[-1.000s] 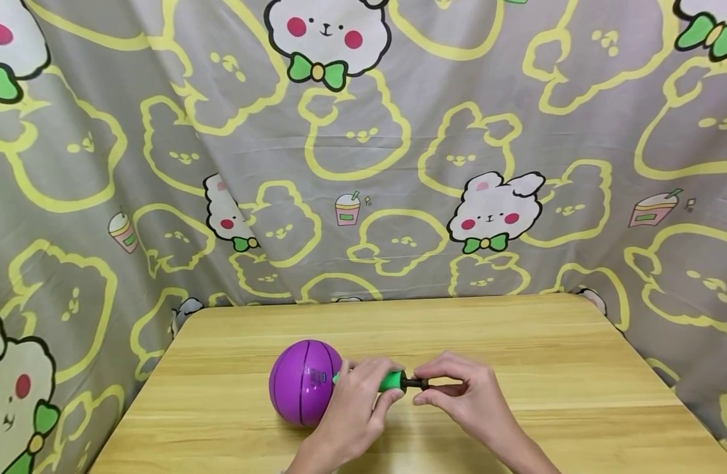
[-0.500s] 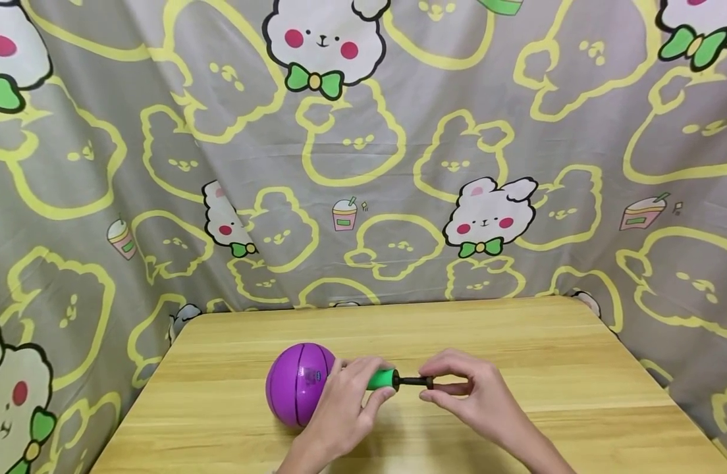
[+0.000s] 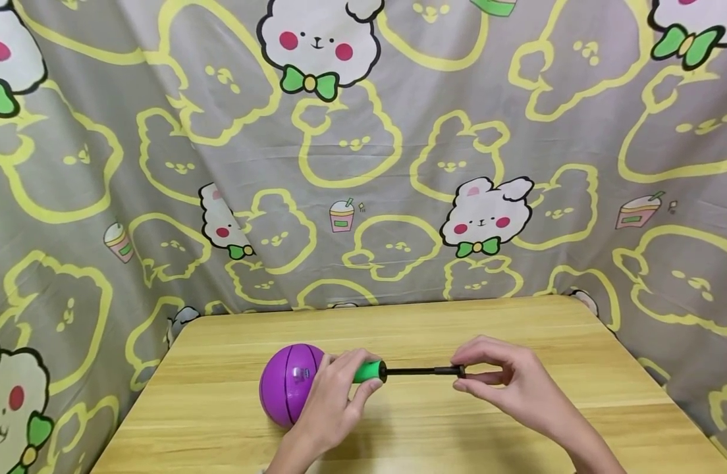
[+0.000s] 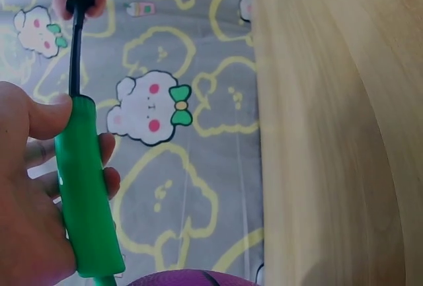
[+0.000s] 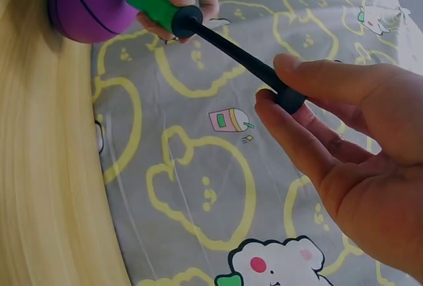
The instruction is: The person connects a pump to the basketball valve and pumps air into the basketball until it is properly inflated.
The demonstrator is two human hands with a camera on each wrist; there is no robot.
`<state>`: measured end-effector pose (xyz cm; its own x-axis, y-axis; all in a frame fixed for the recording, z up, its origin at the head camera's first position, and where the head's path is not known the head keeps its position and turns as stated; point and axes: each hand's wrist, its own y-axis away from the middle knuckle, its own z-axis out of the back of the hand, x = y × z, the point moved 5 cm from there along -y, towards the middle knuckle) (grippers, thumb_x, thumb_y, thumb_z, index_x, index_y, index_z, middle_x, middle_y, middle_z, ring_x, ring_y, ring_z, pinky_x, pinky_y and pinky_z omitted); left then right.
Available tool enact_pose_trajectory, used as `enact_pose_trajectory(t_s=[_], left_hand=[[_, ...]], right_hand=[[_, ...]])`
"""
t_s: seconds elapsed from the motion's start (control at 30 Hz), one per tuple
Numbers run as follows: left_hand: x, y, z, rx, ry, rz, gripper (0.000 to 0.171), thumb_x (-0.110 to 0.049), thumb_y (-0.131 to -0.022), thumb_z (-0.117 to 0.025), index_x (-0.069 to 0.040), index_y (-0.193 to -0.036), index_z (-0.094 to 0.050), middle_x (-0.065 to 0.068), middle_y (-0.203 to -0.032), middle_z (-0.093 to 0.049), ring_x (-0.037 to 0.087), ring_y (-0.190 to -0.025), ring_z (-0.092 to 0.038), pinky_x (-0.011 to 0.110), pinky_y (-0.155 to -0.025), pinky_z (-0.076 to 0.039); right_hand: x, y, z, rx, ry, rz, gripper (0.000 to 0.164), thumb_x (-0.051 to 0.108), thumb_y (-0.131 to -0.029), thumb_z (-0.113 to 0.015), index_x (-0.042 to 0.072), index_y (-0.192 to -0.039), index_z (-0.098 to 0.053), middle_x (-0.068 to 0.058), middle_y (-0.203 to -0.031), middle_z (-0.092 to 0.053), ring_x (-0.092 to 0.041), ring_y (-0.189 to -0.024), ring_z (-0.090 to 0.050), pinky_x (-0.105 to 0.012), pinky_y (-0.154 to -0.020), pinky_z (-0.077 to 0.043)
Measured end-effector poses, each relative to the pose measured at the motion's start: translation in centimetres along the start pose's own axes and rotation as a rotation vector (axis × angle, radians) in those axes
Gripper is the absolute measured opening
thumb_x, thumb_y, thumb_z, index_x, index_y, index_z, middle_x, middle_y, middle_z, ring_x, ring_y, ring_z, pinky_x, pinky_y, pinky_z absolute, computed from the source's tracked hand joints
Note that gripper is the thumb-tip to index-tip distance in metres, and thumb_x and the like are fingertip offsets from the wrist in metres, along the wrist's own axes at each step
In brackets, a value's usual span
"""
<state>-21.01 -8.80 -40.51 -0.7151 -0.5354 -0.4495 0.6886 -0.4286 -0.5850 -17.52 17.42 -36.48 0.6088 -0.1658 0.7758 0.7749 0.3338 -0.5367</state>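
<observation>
A purple ball (image 3: 280,388) with dark seam lines rests on the wooden table, left of centre in the head view. My left hand (image 3: 336,398) grips the green barrel of a hand pump (image 4: 86,187), its nozzle end pointing at the ball. In the right wrist view the green barrel reaches right up to the ball (image 5: 89,2). The pump's black rod (image 3: 417,371) stands drawn out to the right. At its far end, my right hand (image 3: 511,375) pinches the black knob (image 5: 289,100) between thumb and fingers.
The light wooden table (image 3: 488,329) reaches back to a grey curtain (image 3: 381,171) printed with yellow outlines and white rabbits. The curtain also runs along both sides of the table.
My right hand has moved right, drawing the black rod much further out of the pump. The left hand and the ball sit slightly further left in the head view.
</observation>
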Motion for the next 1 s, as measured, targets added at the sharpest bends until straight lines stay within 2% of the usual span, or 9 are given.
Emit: enact_pose_trajectory(t_s=[0.17,0.27,0.47,0.8,1.0], left_hand=[[0.0,0.0,0.0,-0.015,0.001,0.010,0.017,-0.031,-0.101,-0.065,-0.022,-0.115,-0.067,-0.017,-0.107,-0.068,0.000,-0.096,-0.062,0.038,-0.086,-0.041],[0.0,0.0,0.0,-0.020,0.007,0.011,0.018,-0.031,-0.101,-0.066,-0.022,-0.116,-0.067,-0.016,-0.108,-0.068,0.000,-0.097,-0.062,0.038,-0.086,-0.041],[-0.4,0.0,0.0,-0.045,-0.008,-0.026,0.017,-0.029,-0.100,-0.067,-0.021,-0.115,-0.068,-0.015,-0.104,-0.068,0.001,-0.095,-0.063,0.039,-0.086,-0.040],[-1.0,0.2,-0.9,-0.015,-0.038,-0.047,0.019,-0.030,-0.099,-0.067,-0.019,-0.115,-0.067,-0.013,-0.104,-0.068,0.004,-0.097,-0.063,0.039,-0.086,-0.040],[-1.5,0.4,-1.6,0.016,-0.042,-0.054,0.019,-0.030,-0.100,-0.065,-0.019,-0.116,-0.066,-0.011,-0.107,-0.068,0.005,-0.099,-0.063,0.040,-0.087,-0.040]], right_hand=[[0.4,-0.2,0.0,-0.021,0.012,0.014,0.029,-0.006,-0.084,-0.080,0.006,-0.110,-0.075,-0.009,-0.111,-0.069,-0.019,-0.099,-0.072,-0.039,-0.073,-0.060],[0.3,-0.3,-0.1,-0.033,-0.004,0.016,0.029,-0.008,-0.083,-0.080,0.004,-0.109,-0.075,-0.008,-0.105,-0.070,-0.020,-0.097,-0.072,-0.039,-0.072,-0.060],[-0.3,-0.4,-0.9,-0.064,-0.024,0.010,0.029,-0.008,-0.081,-0.081,0.002,-0.108,-0.076,-0.009,-0.103,-0.072,-0.020,-0.097,-0.072,-0.039,-0.072,-0.060],[-1.4,-0.4,-3.2,-0.076,-0.050,0.027,0.028,-0.005,-0.080,-0.083,0.001,-0.107,-0.077,-0.009,-0.102,-0.073,-0.021,-0.094,-0.073,-0.038,-0.070,-0.060],[-2.1,-0.3,-4.8,-0.103,-0.070,0.109,0.030,-0.011,-0.078,-0.081,-0.002,-0.106,-0.076,-0.014,-0.099,-0.072,-0.023,-0.091,-0.074,-0.038,-0.067,-0.060]])
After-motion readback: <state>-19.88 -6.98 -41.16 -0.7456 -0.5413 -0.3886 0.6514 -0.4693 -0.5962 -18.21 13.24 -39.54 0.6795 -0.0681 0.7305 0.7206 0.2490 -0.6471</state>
